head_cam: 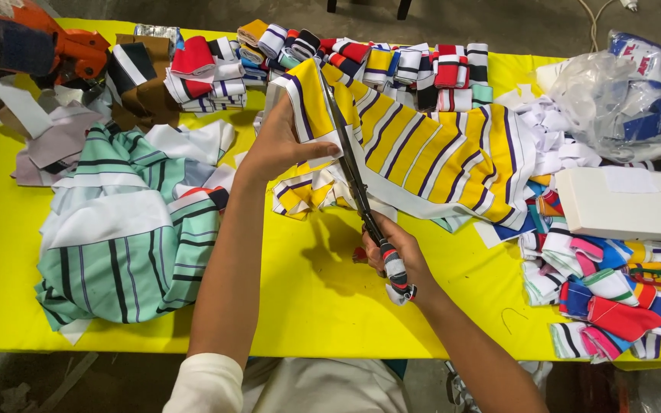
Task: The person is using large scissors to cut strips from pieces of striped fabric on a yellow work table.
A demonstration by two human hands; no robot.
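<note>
Centre frame: left hand [281, 145] pinches yellow striped fabric [422, 145]; right hand [395, 256] grips scissors [350, 164], blades running up-left along the fabric's edge.

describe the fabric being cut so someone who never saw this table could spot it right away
On the yellow table, look to the middle near the far edge, where the left hand pins cloth and the right hand works long scissors. The striped fabric there has broad yellow bands with white and dark purple lines, unlike the mint-green striped pile to its left.
</note>
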